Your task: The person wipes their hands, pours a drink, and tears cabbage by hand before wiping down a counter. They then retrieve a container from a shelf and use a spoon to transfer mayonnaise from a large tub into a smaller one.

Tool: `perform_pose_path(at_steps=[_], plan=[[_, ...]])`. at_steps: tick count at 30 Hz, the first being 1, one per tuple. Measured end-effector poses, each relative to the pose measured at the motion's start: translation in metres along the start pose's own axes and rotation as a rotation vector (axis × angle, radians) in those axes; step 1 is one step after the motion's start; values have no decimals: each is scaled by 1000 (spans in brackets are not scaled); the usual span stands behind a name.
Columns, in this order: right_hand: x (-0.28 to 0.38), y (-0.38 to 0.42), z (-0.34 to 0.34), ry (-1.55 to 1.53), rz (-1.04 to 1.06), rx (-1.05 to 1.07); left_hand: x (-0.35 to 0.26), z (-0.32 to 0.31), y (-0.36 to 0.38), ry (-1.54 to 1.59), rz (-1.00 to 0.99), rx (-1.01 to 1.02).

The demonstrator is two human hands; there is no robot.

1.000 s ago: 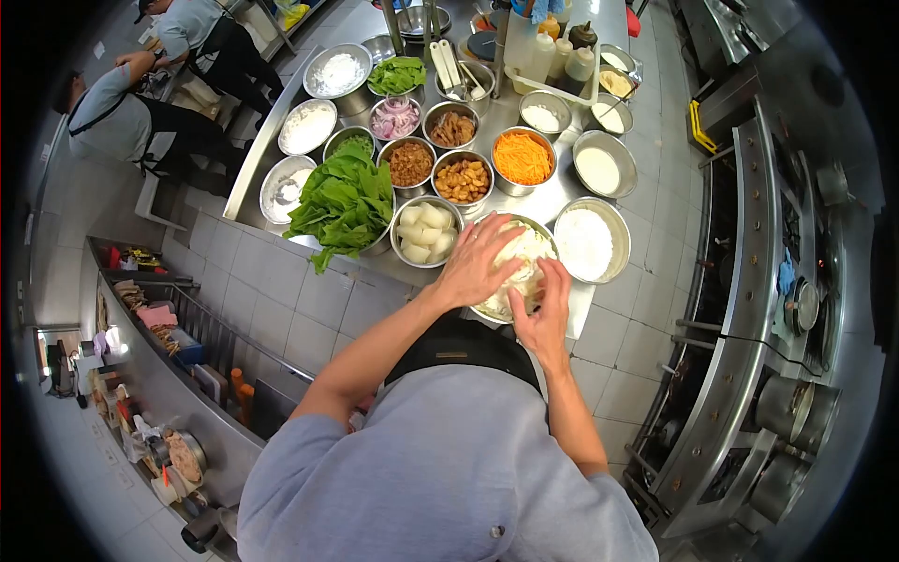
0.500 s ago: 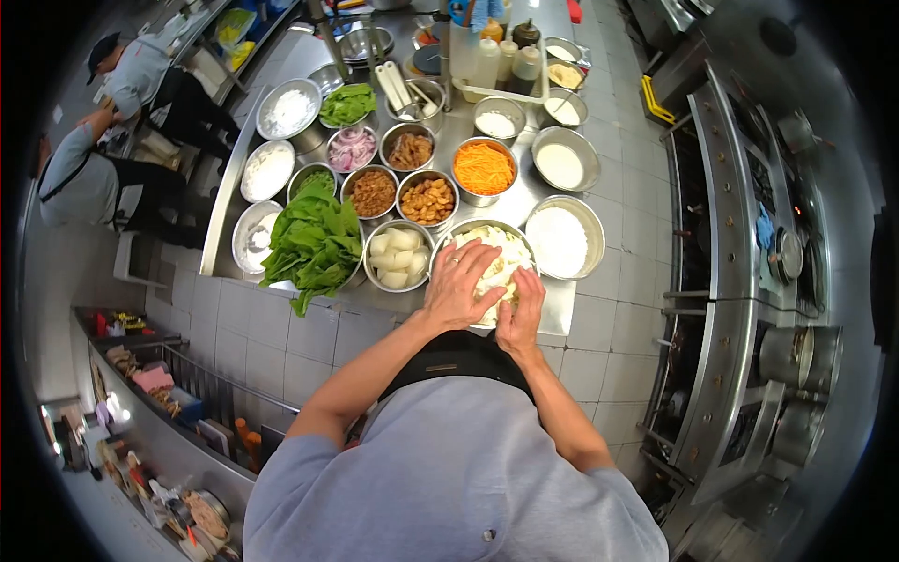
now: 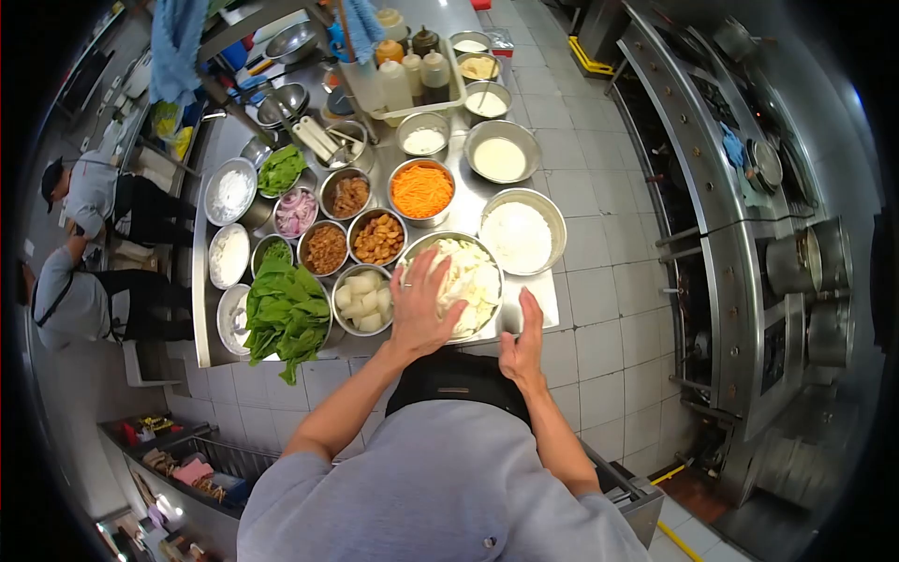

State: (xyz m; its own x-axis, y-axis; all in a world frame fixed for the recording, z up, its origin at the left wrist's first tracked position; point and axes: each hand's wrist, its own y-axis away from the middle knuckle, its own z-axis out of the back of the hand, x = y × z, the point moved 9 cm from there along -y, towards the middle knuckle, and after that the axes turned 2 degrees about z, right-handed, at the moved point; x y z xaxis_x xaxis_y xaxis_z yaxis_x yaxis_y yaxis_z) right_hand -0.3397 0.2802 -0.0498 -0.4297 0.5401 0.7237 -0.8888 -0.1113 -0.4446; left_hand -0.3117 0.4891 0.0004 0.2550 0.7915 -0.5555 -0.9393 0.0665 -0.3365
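Observation:
My left hand lies with spread fingers on the left side of a steel bowl of pale chopped vegetable. Off the bowl's right edge, my right hand is raised, thumb and fingers apart and nothing in it. Left of my left hand sits a bowl of white chunks, with leafy greens beyond it. A bowl of white powder stands behind my right hand. Shredded orange carrot fills a bowl farther back.
Steel bowls of browned pieces, sliced onion and white powder crowd the steel table. A tub of squeeze bottles stands at the back. Two people work at the far left. A stove is on the right.
My right hand has come off the bowl of chopped vegetable to its right side, while my left hand stays on it. The whole view has shifted and turned.

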Motion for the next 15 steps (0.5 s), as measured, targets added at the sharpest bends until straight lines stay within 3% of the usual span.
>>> perform_pose_path(at_steps=[2,5,6,9,10,13,15], plan=[[-30,24,27,3,-173,-72,-19,22,-9,50,-20,-120],[-100,70,59,-60,-519,-149,-27,8,-24,331,-19,-62],[-127,86,66,-142,-622,-164,-54,14,-38,334,-135,-139],[-216,150,78,-338,-822,-192,-85,-38,-51,426,9,87],[-247,177,84,-394,-873,-202,-95,-62,-54,440,7,98],[-331,266,105,-295,-1138,52,-156,-116,-70,420,-62,205],[-374,317,139,-345,-1288,-42,-187,-145,-83,299,-67,196]])
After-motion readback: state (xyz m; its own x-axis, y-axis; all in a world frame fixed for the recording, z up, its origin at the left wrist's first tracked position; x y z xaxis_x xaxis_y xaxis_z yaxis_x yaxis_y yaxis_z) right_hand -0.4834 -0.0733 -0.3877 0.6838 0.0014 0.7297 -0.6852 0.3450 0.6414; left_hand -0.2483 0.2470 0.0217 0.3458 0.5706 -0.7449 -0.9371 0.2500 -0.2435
